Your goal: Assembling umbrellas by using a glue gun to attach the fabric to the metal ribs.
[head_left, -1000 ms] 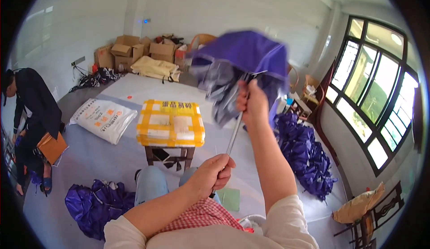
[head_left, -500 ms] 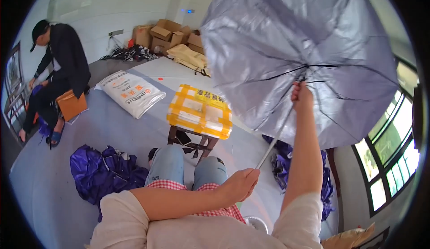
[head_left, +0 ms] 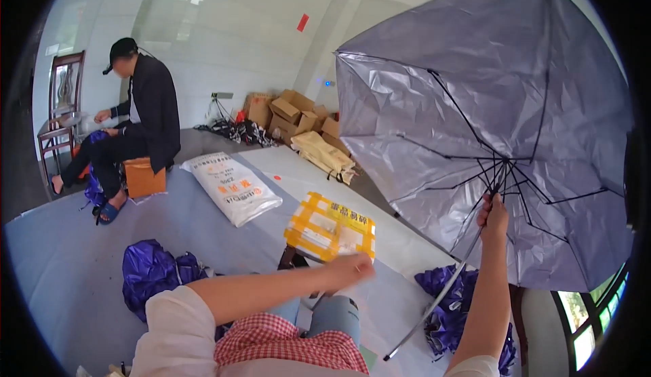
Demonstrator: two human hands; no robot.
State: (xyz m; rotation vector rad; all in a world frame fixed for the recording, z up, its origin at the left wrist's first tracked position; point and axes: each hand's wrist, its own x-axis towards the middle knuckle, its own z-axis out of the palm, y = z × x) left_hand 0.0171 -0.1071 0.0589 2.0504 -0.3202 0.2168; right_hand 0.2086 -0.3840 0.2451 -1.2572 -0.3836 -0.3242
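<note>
A silver-lined umbrella (head_left: 434,106) is spread at the upper right, its inner side and black ribs facing me. My right hand (head_left: 494,215) is closed round it just below the hub, where the ribs meet. From there the thin metal shaft slants down to the left, and its lower end hangs free. My left hand (head_left: 349,272) is off the shaft, in front of the taped stool; motion smears its fingers. Over my lap lies a red-and-white checked cloth (head_left: 285,343).
Purple fabric bundles (head_left: 150,275) lie left and right of me. Ahead stand a yellow-taped stool (head_left: 329,231) and a white sack (head_left: 230,187). Cardboard boxes (head_left: 295,112) are piled by the wall. At the left, another person (head_left: 152,112) sits handling purple fabric. A window (head_left: 590,329) is at the right.
My left hand has let go of the shaft's lower end and moved up and away from it. The umbrella has opened wider and shifted down to the right with my right hand.
</note>
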